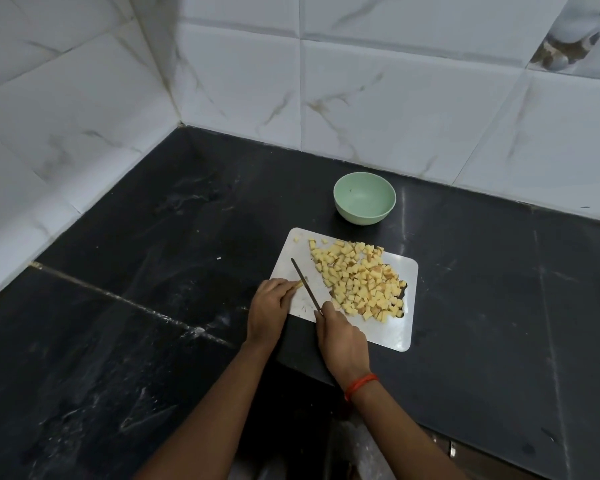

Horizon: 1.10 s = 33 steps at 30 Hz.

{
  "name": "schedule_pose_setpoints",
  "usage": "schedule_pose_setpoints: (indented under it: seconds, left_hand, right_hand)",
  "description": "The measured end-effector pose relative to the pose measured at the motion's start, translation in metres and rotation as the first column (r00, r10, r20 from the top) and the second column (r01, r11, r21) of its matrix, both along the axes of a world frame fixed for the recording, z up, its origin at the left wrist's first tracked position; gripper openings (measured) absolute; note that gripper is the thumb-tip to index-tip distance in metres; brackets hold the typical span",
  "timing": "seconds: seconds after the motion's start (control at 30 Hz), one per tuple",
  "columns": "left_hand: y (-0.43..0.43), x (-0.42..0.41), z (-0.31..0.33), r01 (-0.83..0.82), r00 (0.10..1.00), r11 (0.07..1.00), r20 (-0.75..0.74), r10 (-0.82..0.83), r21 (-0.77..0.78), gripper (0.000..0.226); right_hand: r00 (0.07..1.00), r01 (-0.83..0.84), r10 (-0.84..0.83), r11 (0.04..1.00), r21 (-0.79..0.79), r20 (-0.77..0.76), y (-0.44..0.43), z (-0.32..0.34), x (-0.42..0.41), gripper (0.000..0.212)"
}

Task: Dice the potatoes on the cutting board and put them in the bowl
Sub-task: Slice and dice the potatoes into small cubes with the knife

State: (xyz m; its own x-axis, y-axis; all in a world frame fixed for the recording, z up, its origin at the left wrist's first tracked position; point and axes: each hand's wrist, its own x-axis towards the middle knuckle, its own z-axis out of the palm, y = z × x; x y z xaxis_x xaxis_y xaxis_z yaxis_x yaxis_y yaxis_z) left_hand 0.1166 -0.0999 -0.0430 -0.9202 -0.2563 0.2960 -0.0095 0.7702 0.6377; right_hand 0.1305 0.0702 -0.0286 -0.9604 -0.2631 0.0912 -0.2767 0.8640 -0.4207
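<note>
The left hand (269, 306) pinches a thin potato strip (297, 285) on the near-left part of the cutting board (395, 329). The right hand (342, 337) grips the handle of the knife (307, 287), its blade against the strip. A heap of potato cubes (357, 282) covers the board's middle, and the green bowl (364, 197) stands empty just beyond on the desk (153, 237). The cubes look light, firm and probably slippery, so cupped handfuls should carry them best.

Right hand (340, 337) grips knife (305, 287); left hand (269, 308) pinches potato strip (298, 285) on cutting board (400, 336).
</note>
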Motion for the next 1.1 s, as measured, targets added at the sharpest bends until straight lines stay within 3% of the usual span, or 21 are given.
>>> schedule_pose_setpoints:
  seconds: [0.17,0.23,0.33,0.5,0.87,1.1]
  left_hand:
    - [0.002,-0.003,0.000,-0.034,0.999,0.998,0.006,0.034,0.044,0.018]
    - [0.003,-0.004,-0.001,-0.049,0.999,0.998,0.004,0.048,0.046,0.016]
    - [0.000,-0.004,-0.003,-0.040,0.999,0.996,-0.010,0.041,0.086,0.017]
    - [-0.001,-0.003,-0.003,-0.036,0.999,0.993,-0.006,0.037,0.114,0.018]
    - [-0.001,-0.005,-0.004,-0.039,0.999,0.995,0.000,0.039,0.095,0.017]
    - [0.006,-0.012,0.000,-0.080,0.997,0.992,-0.006,0.081,0.101,0.014]
  right_hand:
    - [0.995,-0.083,0.077,0.990,0.110,0.059,0.000,0.008,-0.003,0.010]
    - [0.995,-0.100,0.091,0.975,0.200,0.050,0.005,0.007,0.009,0.016]
    - [0.998,0.006,-0.020,0.969,0.247,0.051,0.008,0.005,0.017,0.026]
    - [1.000,0.022,-0.020,0.994,0.109,-0.014,0.000,0.009,0.008,0.026]
    - [0.998,-0.022,0.024,0.999,0.032,-0.056,-0.001,0.000,0.005,0.023]
    - [0.997,-0.061,0.058,0.997,0.053,0.052,-0.002,0.002,0.000,0.017]
